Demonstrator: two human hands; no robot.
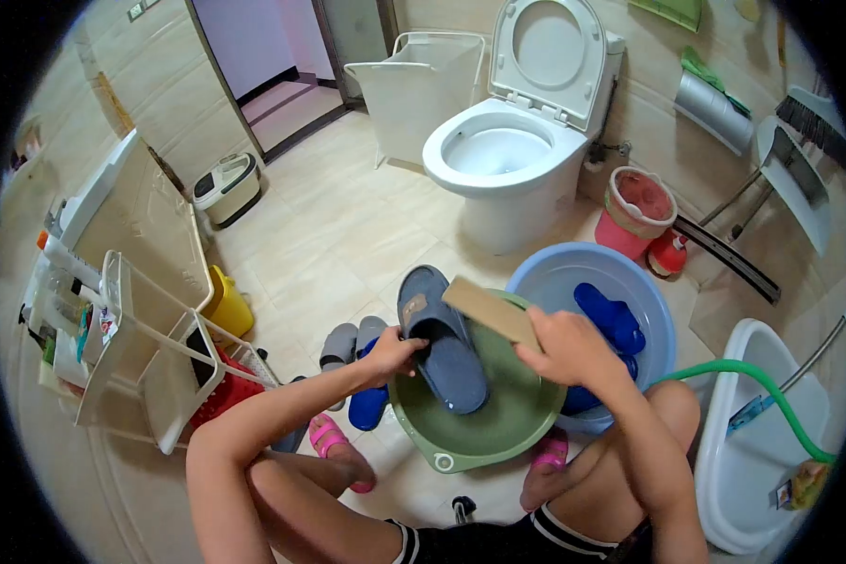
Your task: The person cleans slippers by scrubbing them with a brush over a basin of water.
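Observation:
My left hand (395, 355) grips a dark grey slide slipper (453, 371) by its side, thumb near the strap opening. The slipper is tilted above the green basin (526, 442), which stands between my feet. In my right hand (573, 350) is a flat tan brush (492, 313), apparently wooden, its far end close to the slipper's strap. Its underside is hidden, so I cannot see any bristles. Behind and to the right, a light blue basin (663, 310) holds blue slippers (609, 318). Grey slippers (338, 346) and a blue slipper (368, 407) lie on the floor left of the green basin.
A white toilet (508, 164) with its lid up stands ahead, beside a white laundry basket (418, 89). A pink bucket (633, 211) is at the right. The green hose (761, 376) runs over a white tub (752, 470). A white rack (150, 376) stands at the left.

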